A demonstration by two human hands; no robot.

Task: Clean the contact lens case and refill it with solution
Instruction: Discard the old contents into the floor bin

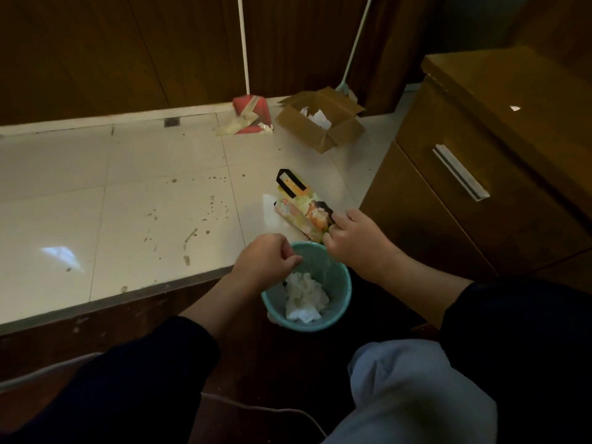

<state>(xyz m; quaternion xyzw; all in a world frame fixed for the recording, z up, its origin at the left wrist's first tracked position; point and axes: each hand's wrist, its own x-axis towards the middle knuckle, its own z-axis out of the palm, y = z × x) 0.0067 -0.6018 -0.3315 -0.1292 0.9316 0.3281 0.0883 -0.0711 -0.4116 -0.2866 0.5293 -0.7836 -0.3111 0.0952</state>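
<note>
A teal waste bin (339,283) stands on the dark floor in front of me, with crumpled white tissue (304,298) inside it. My left hand (266,261) hovers over the bin's left rim, fingers curled and thumb meeting the fingertips, with nothing visible between them. My right hand (355,240) is just beyond the bin's far rim, fingers curled inward against the edge of a colourful paper bag (302,208). A small green bit shows at its fingertips, and whatever it may hold is hidden. No contact lens case or solution bottle is plainly in view.
A wooden drawer cabinet (480,174) stands to the right. An open cardboard box (320,123) with paper, a red dustpan (251,113) and two long handles lean at the back wall. Stained pale tiles (128,203) lie on the left. My knee (410,392) is at lower right.
</note>
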